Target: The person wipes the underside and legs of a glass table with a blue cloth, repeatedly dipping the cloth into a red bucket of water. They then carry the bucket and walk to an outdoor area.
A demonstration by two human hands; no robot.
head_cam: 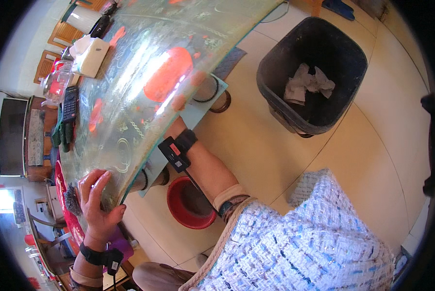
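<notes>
My left hand [100, 198] is at the near corner of a table with a clear, patterned cover [130, 120]. Its fingers bend over the top and the thumb sits at the edge, so it grips the corner. A dark, fuzzy item [72, 199] lies beside its knuckles. My right forearm reaches under the table's edge; the right hand [174, 126] shows only at its heel, and its fingers are hidden beneath the tabletop. Both wrists wear black straps with small devices. Below the table, past the right forearm, a red basin [191, 202] stands on the tiled floor.
A black bin [312, 72] with crumpled tissue stands on the floor. On the table's far side are a tissue pack [91, 58], a remote control [70, 103], a glass teapot [57, 85] and dark green gloves [62, 134]. Table legs and a pale lower shelf [199, 112] are beneath the top.
</notes>
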